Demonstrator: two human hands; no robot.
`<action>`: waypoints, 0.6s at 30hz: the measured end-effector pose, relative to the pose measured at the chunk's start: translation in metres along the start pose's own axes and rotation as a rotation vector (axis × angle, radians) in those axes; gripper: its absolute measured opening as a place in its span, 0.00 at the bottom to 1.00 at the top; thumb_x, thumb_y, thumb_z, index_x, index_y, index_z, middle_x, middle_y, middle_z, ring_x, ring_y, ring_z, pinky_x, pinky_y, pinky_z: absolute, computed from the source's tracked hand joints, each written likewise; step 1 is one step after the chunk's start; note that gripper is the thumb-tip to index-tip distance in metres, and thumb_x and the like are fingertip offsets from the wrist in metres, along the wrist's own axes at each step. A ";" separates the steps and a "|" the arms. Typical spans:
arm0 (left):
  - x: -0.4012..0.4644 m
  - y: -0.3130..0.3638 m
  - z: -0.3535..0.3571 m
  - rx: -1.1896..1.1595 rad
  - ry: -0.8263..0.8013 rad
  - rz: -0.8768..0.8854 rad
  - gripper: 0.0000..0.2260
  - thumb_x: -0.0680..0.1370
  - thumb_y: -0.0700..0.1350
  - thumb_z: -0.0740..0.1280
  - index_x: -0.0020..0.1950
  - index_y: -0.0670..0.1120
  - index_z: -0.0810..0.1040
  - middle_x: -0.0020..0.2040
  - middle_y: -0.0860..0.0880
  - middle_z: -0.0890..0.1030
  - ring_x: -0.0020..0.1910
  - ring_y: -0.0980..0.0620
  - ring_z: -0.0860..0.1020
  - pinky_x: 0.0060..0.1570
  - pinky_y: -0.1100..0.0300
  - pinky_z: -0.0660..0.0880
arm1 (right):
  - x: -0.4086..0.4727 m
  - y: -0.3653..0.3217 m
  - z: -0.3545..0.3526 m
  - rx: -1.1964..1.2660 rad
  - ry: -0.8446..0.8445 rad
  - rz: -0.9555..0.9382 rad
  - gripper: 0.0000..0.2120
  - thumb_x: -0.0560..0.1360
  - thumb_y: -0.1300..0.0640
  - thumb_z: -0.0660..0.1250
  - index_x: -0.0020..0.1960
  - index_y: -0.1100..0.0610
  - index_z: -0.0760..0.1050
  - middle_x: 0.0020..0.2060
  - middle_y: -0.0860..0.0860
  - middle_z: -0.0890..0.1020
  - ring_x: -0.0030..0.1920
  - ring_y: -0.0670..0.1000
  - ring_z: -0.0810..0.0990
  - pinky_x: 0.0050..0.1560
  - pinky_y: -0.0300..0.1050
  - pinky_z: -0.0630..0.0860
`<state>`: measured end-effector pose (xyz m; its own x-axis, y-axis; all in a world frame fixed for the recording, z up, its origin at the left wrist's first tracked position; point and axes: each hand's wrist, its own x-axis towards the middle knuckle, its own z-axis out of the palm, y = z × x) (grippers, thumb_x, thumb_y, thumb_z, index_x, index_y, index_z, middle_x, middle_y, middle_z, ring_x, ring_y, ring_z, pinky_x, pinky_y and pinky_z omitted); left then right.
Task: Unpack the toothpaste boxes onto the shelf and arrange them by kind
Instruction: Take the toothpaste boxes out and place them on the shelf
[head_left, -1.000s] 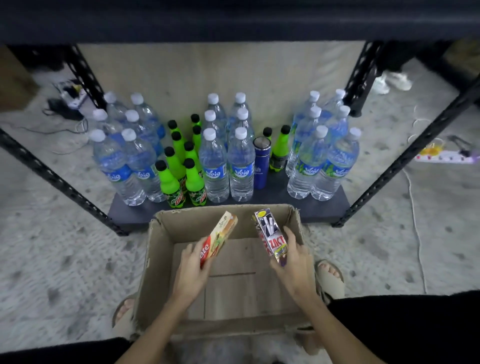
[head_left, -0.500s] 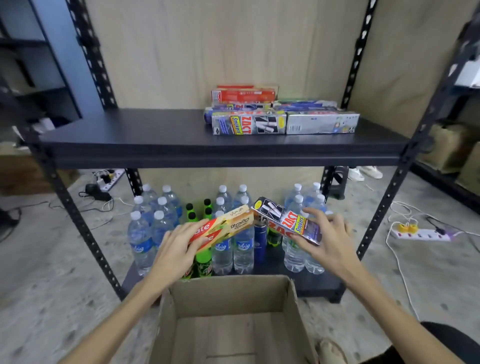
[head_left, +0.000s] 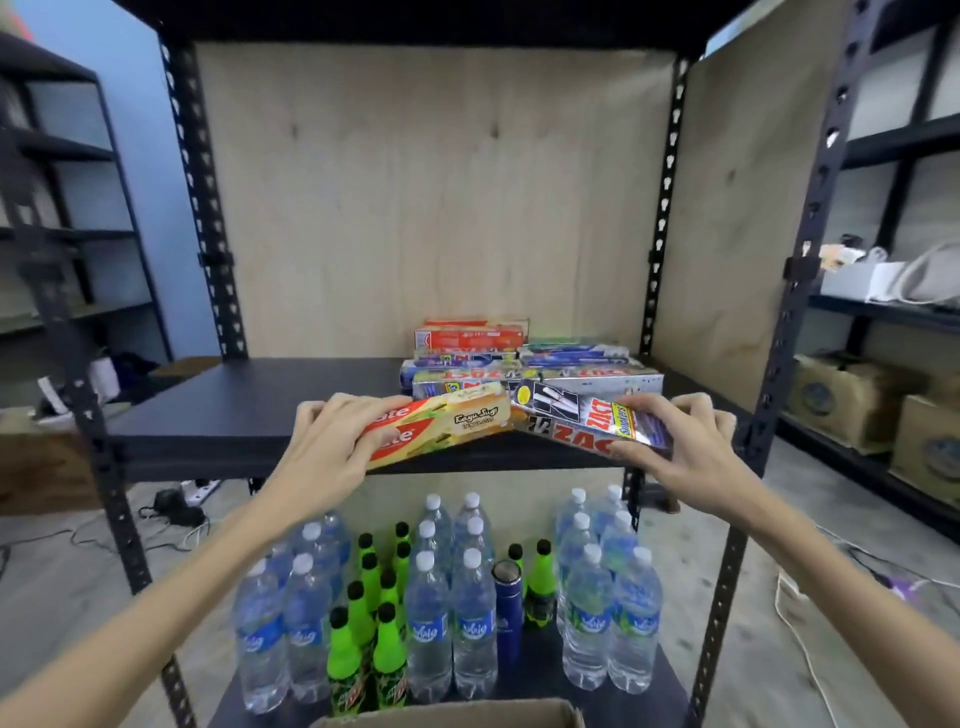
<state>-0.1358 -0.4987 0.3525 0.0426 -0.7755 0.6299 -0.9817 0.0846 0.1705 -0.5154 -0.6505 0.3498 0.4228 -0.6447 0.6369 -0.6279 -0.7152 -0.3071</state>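
A person's left hand (head_left: 332, 447) grips a red-and-yellow toothpaste box (head_left: 441, 428), its brand name half covered by the fingers, while the right hand (head_left: 680, 441) grips a Zact toothpaste box (head_left: 587, 423). Both boxes are at the front edge of the dark shelf (head_left: 249, 400), before blurred stacked toothpaste boxes (head_left: 524, 364). The cardboard box (head_left: 447, 716) is cut off below.

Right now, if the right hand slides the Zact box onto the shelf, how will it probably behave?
The Zact box is thin printed carton with flat sides, so it should slide, not roll. The right hand lifts it by the fingers alone, so it is probably light. Its glossy face may slip, and a hard squeeze could dent it. The shelf looks smooth.
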 end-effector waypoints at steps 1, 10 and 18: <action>0.016 -0.002 -0.001 0.002 -0.006 -0.008 0.19 0.82 0.56 0.53 0.73 0.62 0.69 0.63 0.66 0.74 0.62 0.65 0.66 0.58 0.57 0.56 | 0.012 0.003 -0.003 -0.008 -0.004 0.004 0.20 0.75 0.37 0.68 0.65 0.37 0.70 0.51 0.34 0.68 0.59 0.45 0.59 0.58 0.47 0.54; 0.142 -0.032 0.033 0.017 -0.112 -0.122 0.16 0.85 0.53 0.54 0.73 0.60 0.70 0.65 0.57 0.78 0.59 0.58 0.68 0.56 0.53 0.55 | 0.121 0.049 0.011 -0.134 -0.026 0.133 0.17 0.80 0.45 0.66 0.67 0.39 0.70 0.59 0.39 0.76 0.64 0.50 0.59 0.56 0.47 0.50; 0.216 -0.059 0.086 -0.022 -0.229 -0.037 0.16 0.84 0.54 0.58 0.72 0.63 0.71 0.69 0.61 0.75 0.67 0.57 0.71 0.67 0.49 0.58 | 0.212 0.098 0.053 -0.071 -0.121 0.241 0.15 0.80 0.46 0.64 0.67 0.40 0.70 0.62 0.45 0.75 0.67 0.50 0.57 0.55 0.45 0.48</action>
<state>-0.0847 -0.7250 0.4137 0.0328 -0.8997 0.4353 -0.9759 0.0652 0.2083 -0.4527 -0.8720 0.4172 0.3280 -0.8243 0.4615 -0.7624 -0.5194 -0.3860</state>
